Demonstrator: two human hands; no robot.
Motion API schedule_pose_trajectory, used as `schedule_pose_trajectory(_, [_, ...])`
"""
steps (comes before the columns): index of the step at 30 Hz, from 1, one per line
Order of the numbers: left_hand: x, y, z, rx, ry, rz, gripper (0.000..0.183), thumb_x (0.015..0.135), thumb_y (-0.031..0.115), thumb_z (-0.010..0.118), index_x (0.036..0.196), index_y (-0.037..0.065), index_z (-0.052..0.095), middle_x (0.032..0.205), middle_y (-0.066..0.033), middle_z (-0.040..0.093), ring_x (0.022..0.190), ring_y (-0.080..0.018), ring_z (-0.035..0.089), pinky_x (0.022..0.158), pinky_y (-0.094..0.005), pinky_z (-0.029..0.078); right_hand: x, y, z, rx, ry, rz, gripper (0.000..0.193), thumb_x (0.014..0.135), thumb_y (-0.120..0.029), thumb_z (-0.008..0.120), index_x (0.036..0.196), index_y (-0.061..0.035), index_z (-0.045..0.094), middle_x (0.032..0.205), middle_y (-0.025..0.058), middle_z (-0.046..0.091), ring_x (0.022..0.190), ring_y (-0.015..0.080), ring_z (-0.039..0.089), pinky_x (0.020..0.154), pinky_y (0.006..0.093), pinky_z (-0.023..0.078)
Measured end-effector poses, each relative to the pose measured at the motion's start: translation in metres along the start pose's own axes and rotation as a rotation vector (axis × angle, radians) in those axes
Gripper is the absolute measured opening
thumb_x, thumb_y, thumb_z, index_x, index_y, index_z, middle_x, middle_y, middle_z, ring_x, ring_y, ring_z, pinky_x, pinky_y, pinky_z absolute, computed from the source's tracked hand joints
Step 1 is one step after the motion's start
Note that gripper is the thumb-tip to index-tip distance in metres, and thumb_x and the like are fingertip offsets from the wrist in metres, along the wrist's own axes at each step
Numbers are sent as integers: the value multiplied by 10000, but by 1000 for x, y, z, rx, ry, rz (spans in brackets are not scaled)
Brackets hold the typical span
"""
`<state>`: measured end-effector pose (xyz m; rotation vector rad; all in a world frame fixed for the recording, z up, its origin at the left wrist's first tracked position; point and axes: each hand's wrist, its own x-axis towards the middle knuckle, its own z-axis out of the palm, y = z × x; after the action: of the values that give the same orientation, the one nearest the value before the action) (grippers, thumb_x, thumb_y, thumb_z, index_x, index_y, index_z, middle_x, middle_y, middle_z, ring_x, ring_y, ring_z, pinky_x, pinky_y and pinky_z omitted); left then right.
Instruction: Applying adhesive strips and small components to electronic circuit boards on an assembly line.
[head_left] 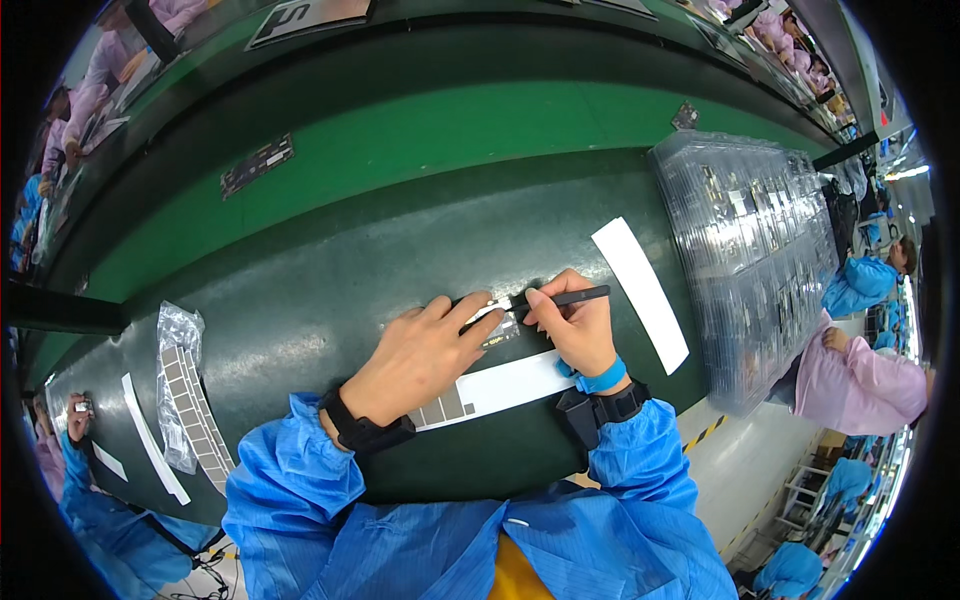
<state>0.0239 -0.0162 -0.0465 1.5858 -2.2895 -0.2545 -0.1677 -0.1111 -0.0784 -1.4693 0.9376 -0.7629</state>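
In the middle of the dark green bench, my left hand has its fingers bent over a small circuit board, pressing it against the surface. My right hand pinches slim black tweezers like a pen, their tip end over the board beside my left fingertips. The fingers partly hide the board and the tip. Under my wrists lies a white backing strip with grey rectangular stickers at its left end.
Stacked clear plastic trays of parts stand at the right, near a blank white strip. Leftward lie a clear plastic bag, a sticker sheet and a white strip. A dark circuit board rests farther back. Co-workers sit around.
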Motion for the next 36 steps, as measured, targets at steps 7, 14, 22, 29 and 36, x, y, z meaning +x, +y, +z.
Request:
schedule_pose_trajectory(7, [-3, 4, 5, 98, -32, -8, 480, 770, 195, 687, 1225, 101, 565, 1252, -44, 520, 889, -198, 559, 697, -317, 522, -1, -10, -5, 38, 295, -54, 148, 868, -65, 618, 744, -22, 550, 579, 42, 603, 502, 63, 540, 461, 201, 397])
schedule_pose_trajectory(14, [-13, 7, -8, 74, 0, -10, 429, 784, 156, 652, 1200, 81, 574, 1278, -55, 516, 870, -202, 562, 707, -323, 520, -45, -17, 1, 90, 129, 37, 144, 858, -59, 653, 778, -11, 544, 663, 54, 617, 586, 74, 589, 504, 198, 421])
schedule_pose_trajectory(22, [-68, 24, -39, -47, -179, 83, 321, 751, 117, 601, 1066, 96, 661, 1246, -29, 557, 826, -174, 560, 719, -302, 505, -89, -12, 26, -32, 30, 41, 138, 828, -79, 695, 775, 3, 599, 593, 19, 611, 524, 41, 550, 471, 192, 412])
schedule_pose_trajectory(29, [-75, 28, -22, -28, -191, 69, 334, 779, 153, 590, 1102, 110, 663, 1259, -15, 547, 855, -153, 534, 734, -274, 451, -93, -13, 30, -261, -81, 8, 121, 836, -67, 673, 776, 6, 597, 657, 78, 674, 606, 104, 639, 575, 223, 493])
schedule_pose_trajectory(36, [-75, 28, -22, -19, -190, 69, 363, 780, 143, 580, 1133, 104, 654, 1277, -26, 534, 846, -155, 529, 733, -274, 451, -91, -4, 34, -202, -74, -123, 132, 826, -90, 706, 775, -12, 613, 587, 23, 616, 489, 43, 535, 449, 202, 407])
